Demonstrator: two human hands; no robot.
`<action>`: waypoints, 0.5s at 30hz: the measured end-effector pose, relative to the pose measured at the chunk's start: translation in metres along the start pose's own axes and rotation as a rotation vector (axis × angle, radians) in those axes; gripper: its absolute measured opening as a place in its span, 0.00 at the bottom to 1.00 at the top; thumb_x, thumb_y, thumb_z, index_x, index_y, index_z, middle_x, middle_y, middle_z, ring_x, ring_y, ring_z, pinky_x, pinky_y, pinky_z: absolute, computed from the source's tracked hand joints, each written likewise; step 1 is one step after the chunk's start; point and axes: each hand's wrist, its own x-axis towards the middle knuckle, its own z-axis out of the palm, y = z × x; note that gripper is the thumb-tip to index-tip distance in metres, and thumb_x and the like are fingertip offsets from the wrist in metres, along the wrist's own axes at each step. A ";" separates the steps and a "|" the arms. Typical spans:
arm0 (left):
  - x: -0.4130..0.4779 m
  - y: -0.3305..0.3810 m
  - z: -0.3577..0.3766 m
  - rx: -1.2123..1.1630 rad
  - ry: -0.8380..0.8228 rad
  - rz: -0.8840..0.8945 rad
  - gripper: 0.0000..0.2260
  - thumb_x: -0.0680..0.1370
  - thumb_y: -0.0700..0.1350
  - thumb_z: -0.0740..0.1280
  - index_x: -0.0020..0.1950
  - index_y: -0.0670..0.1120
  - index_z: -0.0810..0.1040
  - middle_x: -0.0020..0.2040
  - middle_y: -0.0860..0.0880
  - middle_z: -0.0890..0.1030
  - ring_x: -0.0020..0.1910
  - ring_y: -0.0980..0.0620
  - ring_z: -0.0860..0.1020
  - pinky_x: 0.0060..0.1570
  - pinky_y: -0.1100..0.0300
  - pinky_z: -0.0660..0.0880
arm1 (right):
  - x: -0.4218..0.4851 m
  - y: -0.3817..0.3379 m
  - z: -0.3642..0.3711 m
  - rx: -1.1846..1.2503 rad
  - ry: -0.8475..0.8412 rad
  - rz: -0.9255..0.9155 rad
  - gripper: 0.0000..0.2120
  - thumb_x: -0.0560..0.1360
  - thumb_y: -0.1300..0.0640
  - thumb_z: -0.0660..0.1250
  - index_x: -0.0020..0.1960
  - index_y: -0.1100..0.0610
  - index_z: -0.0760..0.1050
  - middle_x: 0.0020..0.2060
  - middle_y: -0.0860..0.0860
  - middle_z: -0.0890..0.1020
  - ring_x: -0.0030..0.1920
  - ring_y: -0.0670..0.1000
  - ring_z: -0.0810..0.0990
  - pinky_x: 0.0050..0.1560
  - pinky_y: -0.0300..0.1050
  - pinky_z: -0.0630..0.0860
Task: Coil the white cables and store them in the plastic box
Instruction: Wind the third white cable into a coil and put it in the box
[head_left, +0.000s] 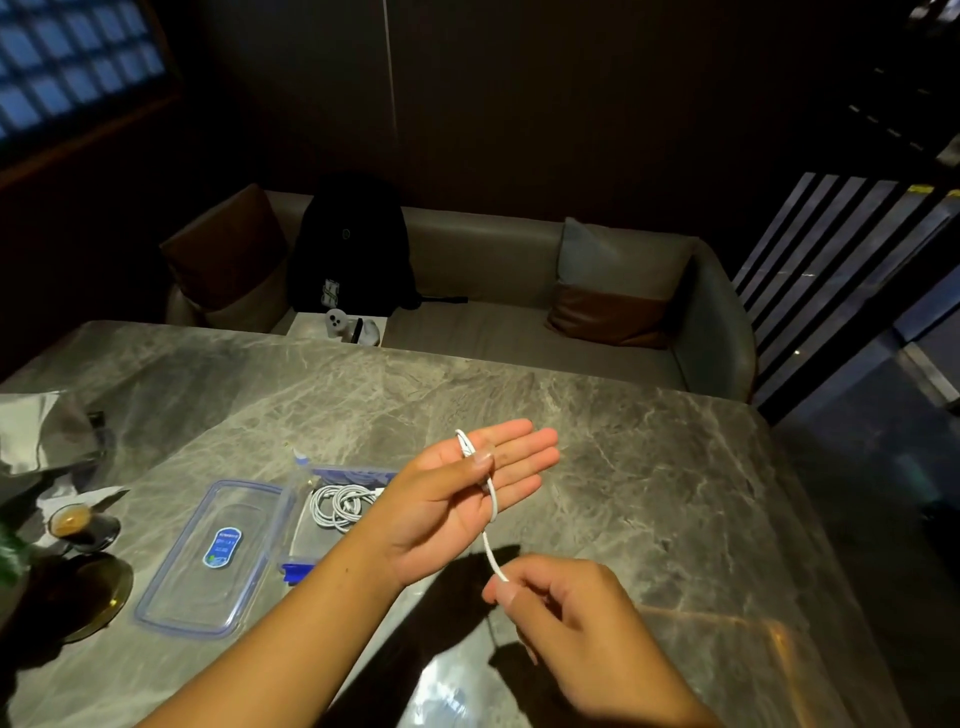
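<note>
A white cable (490, 540) is looped around my left hand (457, 499), which is held palm up above the marble table with its thumb pinning the loops. My right hand (566, 613) pinches the cable's free end just below and to the right. The clear plastic box (298, 525) stands on the table left of my left wrist, partly hidden by my forearm. Coiled white cables (337, 506) lie inside it. Its blue-rimmed lid (208, 558) lies flat to the left of the box.
A small glass of coffee (72, 525) and a dark plate (98, 592) stand at the table's left edge, with crumpled silver wrapping (41, 431) behind them. A sofa (519, 312) with cushions and a black backpack (353, 244) runs behind the table.
</note>
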 end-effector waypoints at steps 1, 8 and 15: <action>0.001 -0.001 0.002 -0.014 0.005 0.003 0.19 0.82 0.34 0.54 0.73 0.33 0.64 0.70 0.33 0.72 0.71 0.37 0.71 0.69 0.48 0.70 | 0.000 -0.002 0.000 -0.067 -0.007 -0.040 0.14 0.77 0.47 0.63 0.44 0.57 0.79 0.30 0.57 0.77 0.30 0.51 0.75 0.36 0.50 0.73; 0.003 -0.005 0.003 0.153 -0.033 -0.055 0.20 0.82 0.35 0.56 0.73 0.34 0.64 0.70 0.34 0.72 0.71 0.37 0.70 0.71 0.47 0.67 | -0.002 -0.013 -0.021 -0.044 0.020 -0.094 0.09 0.77 0.51 0.67 0.42 0.54 0.80 0.25 0.46 0.73 0.29 0.41 0.70 0.33 0.39 0.67; -0.001 -0.018 -0.001 0.176 -0.058 -0.191 0.22 0.79 0.35 0.61 0.73 0.33 0.65 0.69 0.33 0.73 0.69 0.38 0.73 0.68 0.48 0.70 | 0.003 -0.036 -0.063 -0.135 0.072 -0.171 0.07 0.73 0.49 0.68 0.38 0.49 0.79 0.30 0.50 0.80 0.30 0.49 0.75 0.32 0.49 0.72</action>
